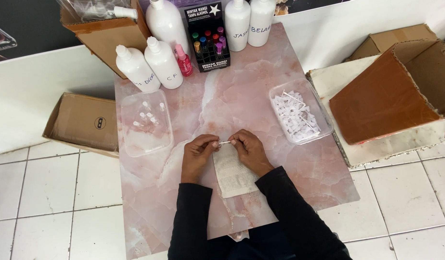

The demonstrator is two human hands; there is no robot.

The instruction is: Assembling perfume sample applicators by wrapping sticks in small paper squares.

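My left hand and my right hand meet over the middle of a pink marble board. Between their fingertips they pinch a small thin clear vial, held level. Under my hands lies a white printed sheet of paper. To the left stands a clear plastic tray with several small clear vials in it. To the right, another clear tray holds several small white paper pieces and thin sticks.
Large white bottles and a pink spray bottle stand at the board's far edge, beside a black rack of coloured small bottles. Cardboard boxes sit at far left, top left and right. White tiled floor surrounds.
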